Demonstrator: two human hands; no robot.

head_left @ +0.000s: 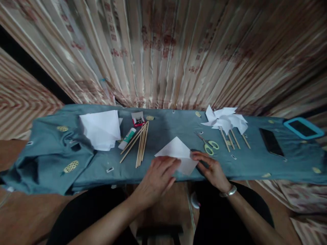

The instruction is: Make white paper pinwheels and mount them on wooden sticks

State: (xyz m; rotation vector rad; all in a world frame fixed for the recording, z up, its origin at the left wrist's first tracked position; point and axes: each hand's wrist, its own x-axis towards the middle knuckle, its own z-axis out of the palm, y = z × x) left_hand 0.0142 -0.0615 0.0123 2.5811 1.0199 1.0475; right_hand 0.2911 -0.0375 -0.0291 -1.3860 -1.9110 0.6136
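A white square sheet of paper [176, 148] lies turned cornerwise near the front edge of the cloth-covered table, with a crease line across it. My left hand [160, 173] rests over its lower left part, fingers stretched across the paper and thumb apart. At the right corner, my right hand [211, 168], with a silver bracelet at the wrist, holds the paper between thumb and fingers. Just beyond that hand lie scissors [208, 146] with pale green handles. Part of the sheet is hidden under my left fingers.
Left of the sheet are wooden sticks [140, 146], a glue stick [127, 136], a small red box [138, 119] of tiny dark pieces and stacked white paper [100, 129]. Rightward lie paper pinwheels [224, 119] on sticks, a black phone [271, 142] and a blue-framed tablet [303, 128]. Curtains hang behind.
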